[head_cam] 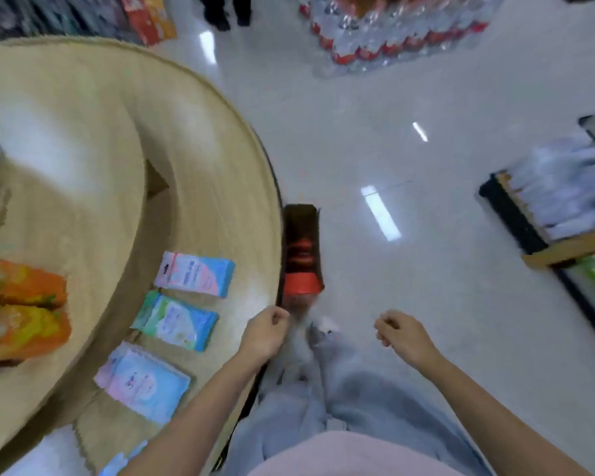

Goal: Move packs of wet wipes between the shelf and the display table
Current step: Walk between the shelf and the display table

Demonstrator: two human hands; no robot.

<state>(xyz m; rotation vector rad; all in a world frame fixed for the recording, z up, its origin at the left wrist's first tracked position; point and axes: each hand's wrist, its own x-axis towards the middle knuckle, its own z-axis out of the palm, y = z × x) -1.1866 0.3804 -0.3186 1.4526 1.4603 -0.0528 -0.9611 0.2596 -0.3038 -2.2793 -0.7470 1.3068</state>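
Three flat packs of wet wipes lie in a row on the lower ring of the round wooden display table [220, 187]: a pink-and-blue pack [194, 273], a green-and-blue pack [176, 321] and a pale blue-pink pack [143, 383]. A fourth pack's corner [117, 463] shows at the bottom edge. My left hand [263, 334] hangs just past the table's rim, fingers loosely curled, holding nothing. My right hand [404, 338] hangs over the floor, also loosely curled and empty. The shelf [543, 218] stands at the right.
Orange packets [24, 304] sit on the table's upper tier. A dark box with red items [301, 259] stands on the floor beside the table. Bottled water packs [392, 32] are stacked ahead. A person's legs [224, 12] stand far ahead. White tiled floor lies between table and shelf.
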